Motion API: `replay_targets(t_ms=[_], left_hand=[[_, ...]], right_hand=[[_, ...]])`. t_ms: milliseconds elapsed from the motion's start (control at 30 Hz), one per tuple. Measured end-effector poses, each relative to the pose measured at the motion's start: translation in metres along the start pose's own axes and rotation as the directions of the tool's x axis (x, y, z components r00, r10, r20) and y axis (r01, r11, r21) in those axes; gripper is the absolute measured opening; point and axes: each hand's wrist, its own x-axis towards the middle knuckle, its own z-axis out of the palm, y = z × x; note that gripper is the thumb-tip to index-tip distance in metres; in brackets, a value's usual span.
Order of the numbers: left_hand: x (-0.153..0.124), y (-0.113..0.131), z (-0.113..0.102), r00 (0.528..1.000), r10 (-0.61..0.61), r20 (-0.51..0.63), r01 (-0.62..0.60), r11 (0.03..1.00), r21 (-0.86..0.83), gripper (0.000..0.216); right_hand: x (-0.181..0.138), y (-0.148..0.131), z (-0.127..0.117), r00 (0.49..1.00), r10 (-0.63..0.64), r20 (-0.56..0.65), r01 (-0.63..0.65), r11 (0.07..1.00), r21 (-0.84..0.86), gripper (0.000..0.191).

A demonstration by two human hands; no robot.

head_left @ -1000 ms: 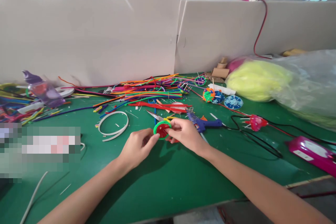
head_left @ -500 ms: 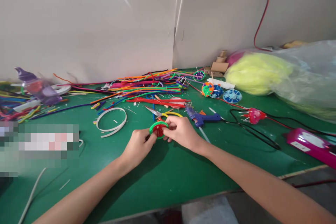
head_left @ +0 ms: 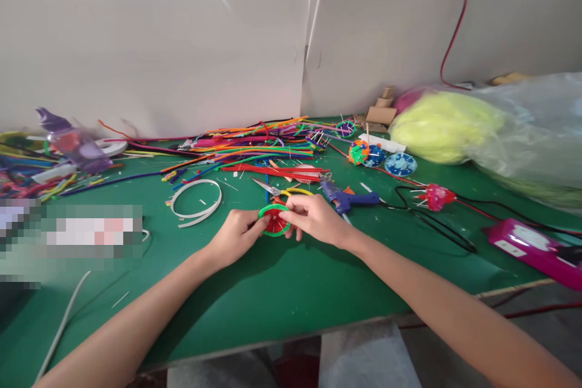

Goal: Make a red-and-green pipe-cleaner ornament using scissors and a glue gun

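A small red disc with a green pipe-cleaner rim (head_left: pixel 274 220) is held between both hands just above the green table (head_left: pixel 282 303). My left hand (head_left: pixel 235 235) pinches its left edge with closed fingers. My right hand (head_left: pixel 314 219) grips its right and top edge, fingers curled round it. Behind the hands lie scissors with yellow handles (head_left: pixel 282 191) and a blue glue gun (head_left: pixel 348 197).
A heap of coloured pipe cleaners (head_left: pixel 254 151) lies behind, a white hoop (head_left: pixel 196 200) to the left, and several small decorated discs (head_left: pixel 380 160) to the right. Black cable (head_left: pixel 436 224), pink devices (head_left: pixel 531 248), a plastic bag with yellow material (head_left: pixel 459 127). White partitions (head_left: pixel 182 48) bound the back.
Both hands have kept hold of the disc and shifted slightly; my right fingers have moved along its rim. The view has tilted a little.
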Motion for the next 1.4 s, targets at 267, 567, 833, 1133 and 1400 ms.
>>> replay_targets(t_ms=[267,567,833,1133,1400], left_hand=[[0.002,-0.010,0.004,0.997,0.064,-0.047,-0.056,0.986,0.159,0.043],[-0.002,-0.002,0.006,0.960,0.163,-0.226,-0.141,0.984,0.111,0.025],[0.000,-0.010,0.009,0.919,0.223,-0.326,-0.219,0.974,0.049,0.007],[-0.003,0.003,0.012,0.969,0.048,-0.240,-0.088,0.984,-0.155,0.027],[-0.002,-0.002,0.014,0.934,0.178,-0.309,-0.200,0.979,-0.039,0.015]], right_hand=[[0.001,0.007,-0.003,0.989,-0.115,-0.088,0.099,0.981,-0.167,0.015],[0.003,0.009,-0.005,0.979,-0.124,-0.164,0.111,0.990,-0.089,0.010],[0.001,0.007,0.001,0.994,-0.092,-0.058,0.088,0.993,-0.073,0.020],[0.001,0.002,-0.001,0.975,-0.169,-0.144,0.150,0.980,-0.132,0.025],[0.000,0.006,-0.002,0.974,-0.194,-0.117,0.176,0.973,-0.147,0.016]])
